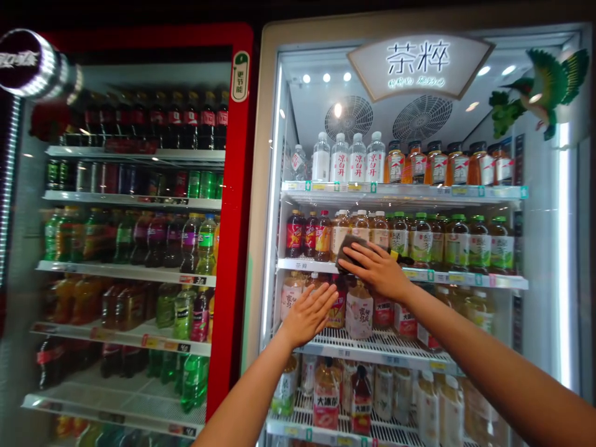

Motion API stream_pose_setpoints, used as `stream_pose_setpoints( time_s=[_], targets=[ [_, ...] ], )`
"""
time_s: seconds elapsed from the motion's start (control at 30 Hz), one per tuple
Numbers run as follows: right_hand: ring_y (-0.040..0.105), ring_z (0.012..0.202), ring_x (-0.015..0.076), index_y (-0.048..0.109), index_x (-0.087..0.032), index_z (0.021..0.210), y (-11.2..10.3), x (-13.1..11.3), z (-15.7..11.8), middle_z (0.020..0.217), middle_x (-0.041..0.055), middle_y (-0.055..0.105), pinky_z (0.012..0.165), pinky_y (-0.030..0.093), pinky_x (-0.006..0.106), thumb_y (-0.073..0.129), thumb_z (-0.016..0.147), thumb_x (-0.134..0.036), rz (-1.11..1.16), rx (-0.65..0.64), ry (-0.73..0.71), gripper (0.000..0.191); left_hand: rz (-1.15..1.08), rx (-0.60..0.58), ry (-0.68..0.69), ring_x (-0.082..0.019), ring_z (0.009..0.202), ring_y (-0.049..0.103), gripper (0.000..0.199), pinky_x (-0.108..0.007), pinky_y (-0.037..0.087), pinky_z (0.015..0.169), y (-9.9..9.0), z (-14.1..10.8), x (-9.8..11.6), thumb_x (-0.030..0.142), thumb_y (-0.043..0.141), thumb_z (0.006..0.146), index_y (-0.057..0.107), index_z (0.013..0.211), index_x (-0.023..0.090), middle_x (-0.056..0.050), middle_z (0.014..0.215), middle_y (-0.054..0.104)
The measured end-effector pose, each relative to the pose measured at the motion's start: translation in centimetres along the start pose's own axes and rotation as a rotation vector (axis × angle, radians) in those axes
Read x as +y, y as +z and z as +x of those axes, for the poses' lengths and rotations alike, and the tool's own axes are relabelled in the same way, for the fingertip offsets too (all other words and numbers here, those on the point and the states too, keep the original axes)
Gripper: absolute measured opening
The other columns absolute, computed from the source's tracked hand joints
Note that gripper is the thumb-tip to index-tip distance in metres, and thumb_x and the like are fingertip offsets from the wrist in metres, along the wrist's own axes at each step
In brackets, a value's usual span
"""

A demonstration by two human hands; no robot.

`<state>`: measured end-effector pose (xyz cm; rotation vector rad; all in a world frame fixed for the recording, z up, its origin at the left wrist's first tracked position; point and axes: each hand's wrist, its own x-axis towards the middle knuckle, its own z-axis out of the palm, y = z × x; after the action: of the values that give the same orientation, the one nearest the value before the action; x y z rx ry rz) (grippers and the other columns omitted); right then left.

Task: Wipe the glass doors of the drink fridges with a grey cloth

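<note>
A dark grey cloth [352, 251] lies flat against the glass door of the right-hand drinks cooler [266, 186], at the height of the second shelf's edge. My right hand [376, 267] presses on it, fingers pointing up and left. Lower and to the left, my left hand [310, 315] rests on or just before the glass, its fingers stretched out and nothing in it. Behind the hands, inside the cooler, stand rows of bottles, among them a white-labelled bottle [359, 313] between the two hands.
A red-framed cooler [231, 217] with dark and green bottles stands at the left. At the top of the right cooler are a lit fan-shaped sign [419, 65] and a green bird decoration [542, 87]. A round lit sign [25, 62] juts out at the upper left.
</note>
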<state>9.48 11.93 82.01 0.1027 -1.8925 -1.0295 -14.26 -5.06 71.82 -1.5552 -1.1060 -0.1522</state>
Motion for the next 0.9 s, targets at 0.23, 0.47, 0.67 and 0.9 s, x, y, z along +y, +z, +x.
stream_pose_setpoints(
  time_s=[0.23, 0.47, 0.67, 0.9],
  targets=[
    [0.047, 0.144, 0.0263, 0.059, -0.027, 0.143, -0.2, 2.4, 1.8, 0.152, 0.0062, 0.057, 0.118, 0.035, 0.046, 0.06, 0.093, -0.022, -0.017, 0.133, 0.157, 0.05, 0.031, 0.083, 0.023, -0.023, 0.16, 0.011, 0.071, -0.045, 0.009, 0.132, 1.4, -0.6, 0.0, 0.037, 0.052, 0.097, 0.031, 0.161, 0.015, -0.005, 0.168, 0.03],
    [0.046, 0.145, 0.0227, 0.058, -0.029, 0.144, 1.9, -2.2, 4.3, 0.155, 0.0021, 0.054, 0.12, 0.032, 0.045, 0.056, 0.096, -0.023, 0.033, 0.077, 0.012, 0.049, 0.028, 0.089, 0.014, -0.023, 0.16, 0.008, 0.07, -0.046, 0.008, 0.132, 1.2, -0.6, 0.2, 0.036, 0.052, 0.096, 0.033, 0.16, 0.015, -0.004, 0.169, 0.029],
    [0.046, 0.145, 0.0262, 0.061, -0.028, 0.141, 0.9, 0.5, 5.1, 0.153, 0.0043, 0.056, 0.118, 0.034, 0.047, 0.061, 0.089, -0.023, 0.062, 0.093, 0.083, 0.052, 0.015, 0.124, 0.007, -0.022, 0.16, 0.013, 0.065, -0.045, 0.007, 0.132, 1.0, -0.5, 0.3, 0.035, 0.046, 0.098, 0.034, 0.159, 0.015, -0.003, 0.169, 0.028],
    [0.038, 0.151, 0.0236, 0.053, -0.031, 0.149, 2.9, -3.5, 10.2, 0.16, 0.0017, 0.046, 0.123, 0.026, 0.048, 0.059, 0.091, -0.019, 0.14, -0.025, 0.05, 0.059, -0.034, 0.138, -0.006, -0.021, 0.159, 0.015, 0.063, -0.046, 0.006, 0.133, 2.5, -1.0, 0.5, 0.034, 0.047, 0.1, 0.035, 0.159, 0.017, -0.003, 0.163, 0.042]
  ],
)
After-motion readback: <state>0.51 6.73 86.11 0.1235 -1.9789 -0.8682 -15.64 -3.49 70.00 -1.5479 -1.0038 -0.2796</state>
